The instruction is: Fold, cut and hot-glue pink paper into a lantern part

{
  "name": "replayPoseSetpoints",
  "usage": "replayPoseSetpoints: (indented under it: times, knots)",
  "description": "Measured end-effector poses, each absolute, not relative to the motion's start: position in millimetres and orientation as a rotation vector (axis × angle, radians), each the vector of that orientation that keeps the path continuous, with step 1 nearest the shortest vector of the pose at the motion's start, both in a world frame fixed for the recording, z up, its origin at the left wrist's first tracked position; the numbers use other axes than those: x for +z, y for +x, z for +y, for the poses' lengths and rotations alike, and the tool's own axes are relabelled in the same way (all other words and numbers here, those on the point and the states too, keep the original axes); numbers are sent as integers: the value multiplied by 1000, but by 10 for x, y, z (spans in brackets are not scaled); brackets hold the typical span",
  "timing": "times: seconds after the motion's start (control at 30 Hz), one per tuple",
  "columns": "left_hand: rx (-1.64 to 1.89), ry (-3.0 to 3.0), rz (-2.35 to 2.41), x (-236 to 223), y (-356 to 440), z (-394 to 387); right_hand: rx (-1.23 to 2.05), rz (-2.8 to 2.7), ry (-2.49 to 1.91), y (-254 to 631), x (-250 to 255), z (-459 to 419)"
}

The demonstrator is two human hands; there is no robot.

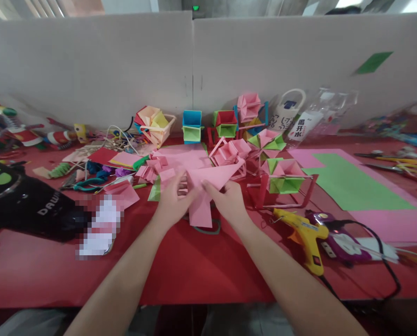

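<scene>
Both hands hold a folded sheet of pink paper (200, 210) above the red table. My left hand (175, 198) grips its left side, thumb on the paper and fingers curled behind. My right hand (225, 196) pinches the upper right part, where a pointed flap sticks out to the right. One strip of the sheet hangs down between the hands. Behind it lies more flat pink paper (184, 156). Folded pink pieces (152, 169) sit to the left of my left hand. Just below the sheet, a greyish loop-shaped thing (210, 229) is partly hidden.
Several folded-paper wheels on stands, among them a pink and green one (283, 175), stand at the back and right. A yellow glue gun (309, 240) and a purple power strip (344, 242) with cords lie at right. Green paper (358, 182), a black bag (30, 205) and bottles (306, 121) are around.
</scene>
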State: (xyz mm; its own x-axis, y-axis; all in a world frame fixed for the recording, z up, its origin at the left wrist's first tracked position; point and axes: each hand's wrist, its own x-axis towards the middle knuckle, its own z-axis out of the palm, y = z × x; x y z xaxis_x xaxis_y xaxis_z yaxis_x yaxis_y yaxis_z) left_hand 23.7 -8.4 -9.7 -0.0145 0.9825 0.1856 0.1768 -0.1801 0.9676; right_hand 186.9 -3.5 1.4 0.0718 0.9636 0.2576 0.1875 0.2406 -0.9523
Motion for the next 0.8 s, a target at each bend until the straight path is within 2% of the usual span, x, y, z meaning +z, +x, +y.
replayPoseSetpoints:
  times: [0.1, 0.33, 0.43, 0.57, 0.8]
  knots:
    - [1126, 1515, 1121, -80, 311, -179, 822, -1394, -1190, 1875, 57, -61]
    - [1013, 1577, 1021, 88, 344, -267, 951, -1484, -1054, 1844, 96, -128]
    - [1083, 1466, 1048, 88, 309, -242, 950, -1431, -1022, 1875, 80, -92]
    - [1239, 1032, 1082, 84, 262, -208, 968, -1296, -1057, 1947, 61, -20]
    - [1447, 824, 1074, 163, 258, -158, 1240, -1358, -930, 1961, 79, -6]
